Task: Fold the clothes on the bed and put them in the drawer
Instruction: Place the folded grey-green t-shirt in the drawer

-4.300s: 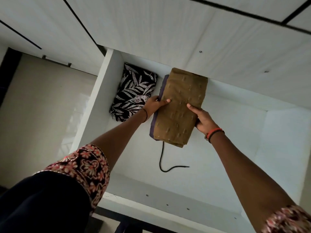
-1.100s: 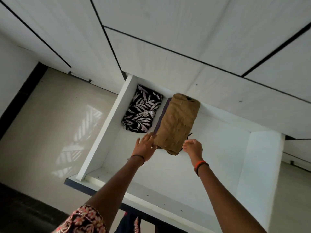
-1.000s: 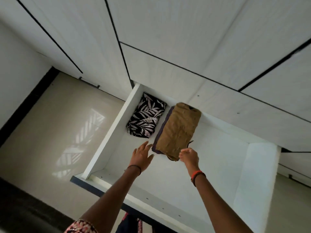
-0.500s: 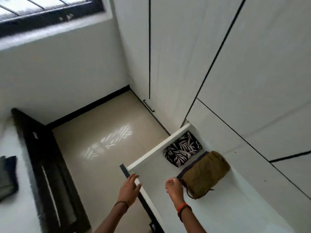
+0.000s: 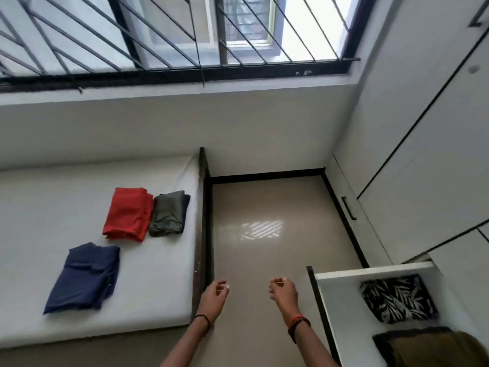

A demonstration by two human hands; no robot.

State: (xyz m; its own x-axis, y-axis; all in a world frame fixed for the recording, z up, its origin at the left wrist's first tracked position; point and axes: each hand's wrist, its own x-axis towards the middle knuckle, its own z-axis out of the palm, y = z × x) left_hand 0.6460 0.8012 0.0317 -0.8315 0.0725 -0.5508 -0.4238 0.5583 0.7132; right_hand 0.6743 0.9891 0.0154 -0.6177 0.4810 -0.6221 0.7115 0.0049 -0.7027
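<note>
Since half a second ago the view has swung away from the wardrobe toward the bed. The drawer (image 5: 341,313), then near centre, now sits at 4 o'clock, and a barred window (image 5: 185,35) fills the top at 12 o'clock. The brown folded garment (image 5: 434,348), which both hands were laying in the drawer earlier, lies in it at 5 o'clock, cut off by the picture's edge. It is just beside the black leaf-print garment (image 5: 397,298). Both hands have come off the drawer and now hang over the floor (image 5: 264,255).

The bed (image 5: 39,207), with a white sheet and a dark side rail (image 5: 202,221), takes up the 9 o'clock side. Three folded garments lie on it: a red one (image 5: 127,213) touching a grey-green one (image 5: 168,213) at its 3 o'clock, and a navy one (image 5: 84,276) apart from them toward 7 o'clock. The glossy beige floor runs between the bed and the white wardrobe (image 5: 423,128) and carries a striped patch of sunlight. The wardrobe stands along 3 o'clock, with a black handle (image 5: 348,207) low on one door.

The left hand (image 5: 213,300) is at 6 o'clock beside the rail's near end, fingers loosely curled, grip released and holding nothing, a dark band at the wrist. The right hand (image 5: 284,291), near the drawer's front, is likewise loosely curled with its grip released. It has a ring on one finger and a red-and-black band at the wrist.
</note>
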